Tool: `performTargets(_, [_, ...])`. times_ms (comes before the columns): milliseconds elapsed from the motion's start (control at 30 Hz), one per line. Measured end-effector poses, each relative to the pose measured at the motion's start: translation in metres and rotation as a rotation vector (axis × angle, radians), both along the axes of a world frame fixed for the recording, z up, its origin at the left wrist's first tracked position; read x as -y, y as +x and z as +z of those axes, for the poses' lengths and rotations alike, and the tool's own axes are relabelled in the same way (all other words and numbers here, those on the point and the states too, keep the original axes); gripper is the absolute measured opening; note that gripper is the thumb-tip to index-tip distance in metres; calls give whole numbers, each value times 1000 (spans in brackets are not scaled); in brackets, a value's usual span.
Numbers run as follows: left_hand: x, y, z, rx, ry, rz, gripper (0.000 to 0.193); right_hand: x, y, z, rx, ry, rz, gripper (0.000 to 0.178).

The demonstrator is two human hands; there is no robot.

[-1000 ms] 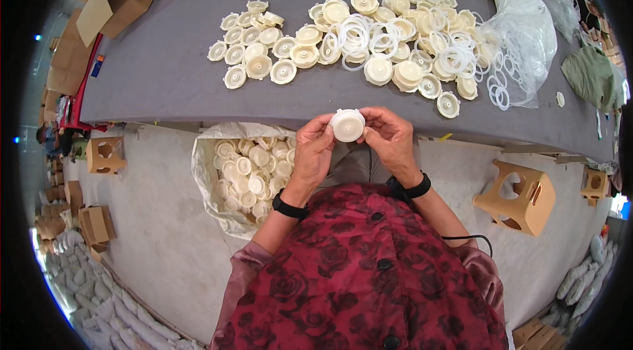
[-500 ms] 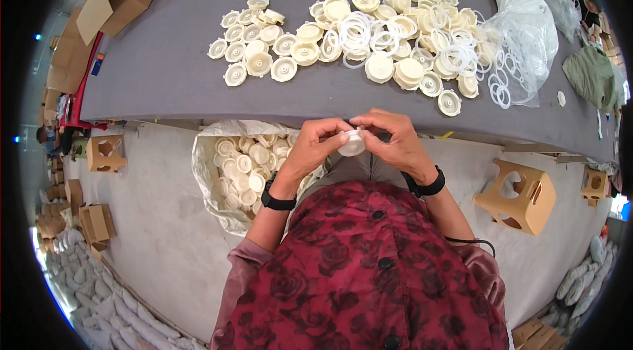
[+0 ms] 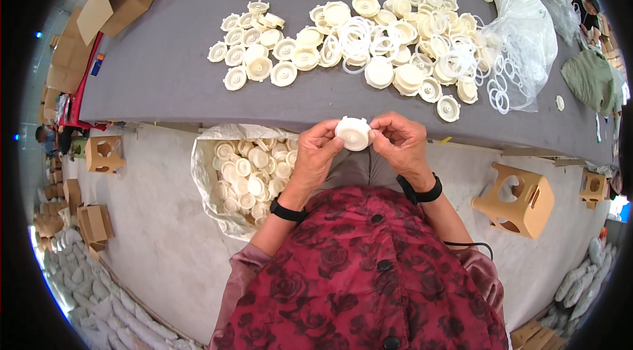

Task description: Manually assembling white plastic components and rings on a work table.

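Cap (image 3: 354,134), round and cream-coloured, is resting between the person's two hands, just off the near edge of the grey tabletop (image 3: 165,80) and above the lap. The left hand (image 3: 316,153) is pinching its left rim between thumb and fingers; the right hand (image 3: 405,144) is gripping its right rim with thumb and fingertips. Black bands (image 3: 288,212) are circling both wrists. Beyond the hands, loose caps (image 3: 305,58) are lying spread and heaped across the tabletop, and white rings (image 3: 354,35) are lying among them. To their right, a clear plastic bag (image 3: 524,24) is slumping beside the heap. A white sack (image 3: 200,175) is standing left of the legs, holding many similar caps (image 3: 242,167). On the right, a tan stool (image 3: 527,195) is standing on the floor (image 3: 455,172).
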State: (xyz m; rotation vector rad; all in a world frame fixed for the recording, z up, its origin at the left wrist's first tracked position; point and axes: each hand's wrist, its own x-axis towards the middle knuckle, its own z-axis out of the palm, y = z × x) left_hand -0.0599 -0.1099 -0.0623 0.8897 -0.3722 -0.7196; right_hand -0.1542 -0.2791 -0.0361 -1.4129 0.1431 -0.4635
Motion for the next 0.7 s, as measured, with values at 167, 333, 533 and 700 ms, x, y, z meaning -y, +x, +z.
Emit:
performTargets(167, [-16, 15, 12, 297, 196, -51, 29, -2, 2, 19, -65, -251, 36, 14])
performTargets(333, [-15, 26, 33, 704, 314, -163, 27, 5, 8, 21, 40, -519, 73, 17])
performTargets(533, [-6, 21, 59, 1022, 578, -76, 31, 13, 5, 21, 20, -616, 114, 18])
performTargets(700, [1, 13, 37, -1, 27, -53, 31, -5, 0, 22, -21, 34, 49, 14])
